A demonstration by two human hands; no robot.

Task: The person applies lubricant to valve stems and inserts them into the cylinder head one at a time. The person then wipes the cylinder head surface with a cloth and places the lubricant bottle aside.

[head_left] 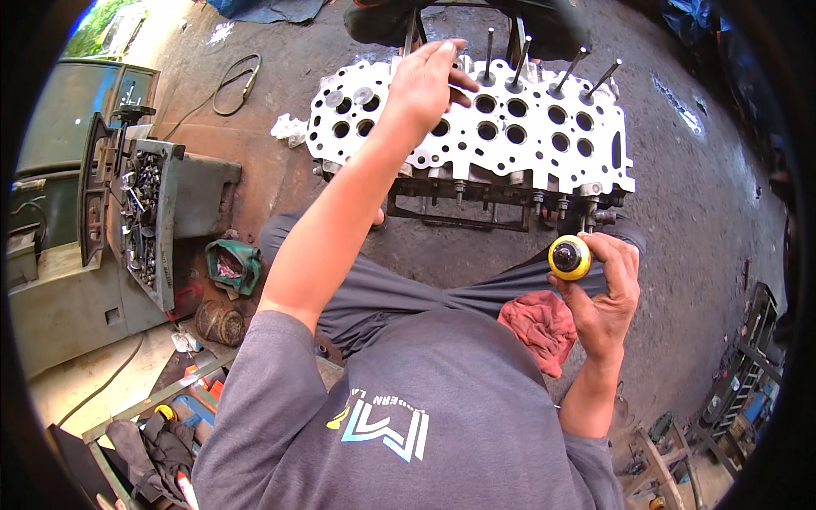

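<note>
A pale cylinder head (535,157) with rows of round holes lies across a dark metal stand (459,223) in front of me. Over its far edge reaches my left hand (427,85), fingers apart and pointing right; what lies beneath them is partly hidden. To the right of that hand, several engine valves (515,78) stand stems up along the far side. Grey discs (363,94) sit near the head's left end. Close to the near right corner, my right hand (608,293) grips a round yellow tool with a black end (569,257), seen end-on.
A red cloth (540,331) lies by my right leg. On the left are a metal tray of small parts (146,221), a green container (234,265) and a rusty can (219,321). A cable (242,85) loops on the floor. Another person's dark-clothed leg (544,30) is beyond the head.
</note>
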